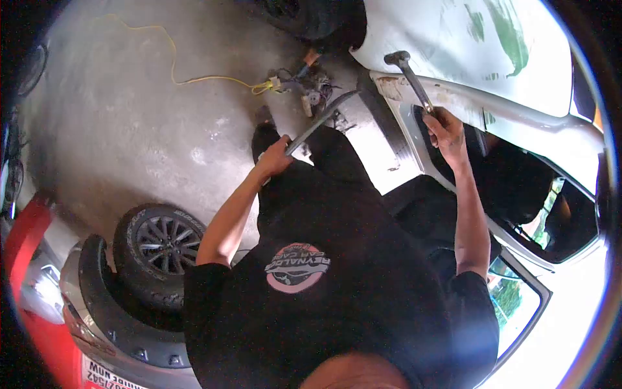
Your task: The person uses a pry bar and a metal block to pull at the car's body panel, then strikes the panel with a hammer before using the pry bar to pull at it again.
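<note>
My right hand is closed round the handle of a hammer. Its dark head points up and to the left, overlapping the white car body panel in this view. Green smears show on that panel, and the sill edge below it looks scraped. In my left hand is one end of a long, curved metal bar, held in front of my legs. The bar's far tip reaches up and right toward the car.
Mechanical parts lie on the floor ahead, beside a yellow cord. To my right is an open car door. A wheel and a dark fender flare are at lower left, near a red object.
</note>
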Demonstrator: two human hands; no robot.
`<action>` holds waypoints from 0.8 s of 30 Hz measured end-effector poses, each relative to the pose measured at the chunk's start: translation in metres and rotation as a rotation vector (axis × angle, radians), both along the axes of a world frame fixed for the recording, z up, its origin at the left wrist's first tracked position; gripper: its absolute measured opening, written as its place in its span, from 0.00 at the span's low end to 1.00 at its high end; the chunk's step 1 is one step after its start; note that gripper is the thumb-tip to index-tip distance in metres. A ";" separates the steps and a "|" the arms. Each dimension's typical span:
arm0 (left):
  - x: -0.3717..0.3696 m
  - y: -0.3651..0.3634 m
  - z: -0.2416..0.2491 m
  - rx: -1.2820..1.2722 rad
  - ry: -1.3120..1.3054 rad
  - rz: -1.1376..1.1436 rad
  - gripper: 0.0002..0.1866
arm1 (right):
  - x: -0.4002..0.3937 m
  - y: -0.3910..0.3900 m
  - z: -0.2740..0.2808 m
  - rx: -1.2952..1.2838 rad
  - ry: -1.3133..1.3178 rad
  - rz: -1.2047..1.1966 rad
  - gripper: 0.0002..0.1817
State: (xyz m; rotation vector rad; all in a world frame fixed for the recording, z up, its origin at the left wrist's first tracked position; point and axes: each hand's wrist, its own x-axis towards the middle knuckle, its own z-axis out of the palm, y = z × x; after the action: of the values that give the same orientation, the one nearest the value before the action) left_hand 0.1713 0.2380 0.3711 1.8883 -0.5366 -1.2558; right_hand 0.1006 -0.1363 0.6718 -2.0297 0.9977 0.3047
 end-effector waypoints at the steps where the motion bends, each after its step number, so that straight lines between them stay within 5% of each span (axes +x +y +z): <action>1: 0.003 -0.005 0.001 0.010 0.025 -0.042 0.25 | 0.004 -0.004 0.000 0.002 -0.004 0.001 0.11; 24: -0.117 -0.132 0.023 -0.027 0.127 0.326 0.26 | -0.060 -0.118 0.010 0.224 -0.124 0.229 0.13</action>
State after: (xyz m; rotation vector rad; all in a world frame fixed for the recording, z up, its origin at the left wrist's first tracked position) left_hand 0.0547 0.1061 0.3939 1.7735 -0.1688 -1.1349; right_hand 0.0405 -0.2540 0.6821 -1.9325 0.6264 0.3883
